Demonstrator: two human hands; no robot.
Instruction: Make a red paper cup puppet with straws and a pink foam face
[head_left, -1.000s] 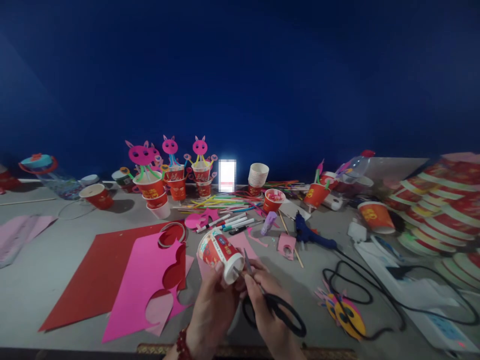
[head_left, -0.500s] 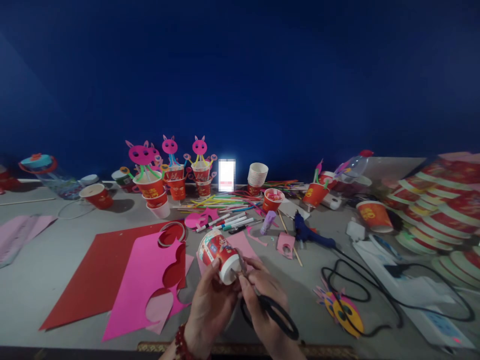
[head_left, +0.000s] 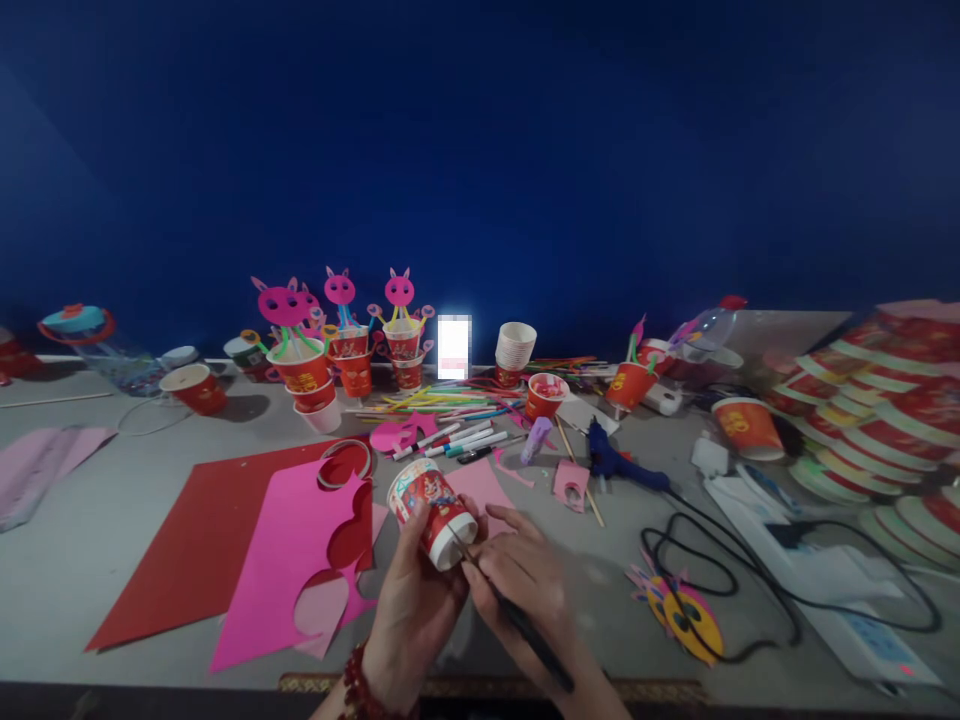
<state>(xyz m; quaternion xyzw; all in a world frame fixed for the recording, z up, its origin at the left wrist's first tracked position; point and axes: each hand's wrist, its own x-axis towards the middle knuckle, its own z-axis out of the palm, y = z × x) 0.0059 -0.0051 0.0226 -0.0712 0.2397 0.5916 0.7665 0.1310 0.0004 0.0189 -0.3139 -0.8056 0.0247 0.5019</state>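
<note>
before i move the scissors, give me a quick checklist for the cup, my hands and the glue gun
1. Left hand gripping the printed paper cup: ok, thumb on its side.
2. Right hand holding the scissors: ok.
3. Scissor tip on the cup's white base: cannot tell whether it touches, pierces or only lies in front.
4. Left fingers clear of the tip: cannot tell, some are hidden behind the cup.
5. Cup upright: not ok, it is tilted.
6. Blue glue gun clear of both hands: ok, it lies apart.

Readable text: none | held cup: print too blurred
</note>
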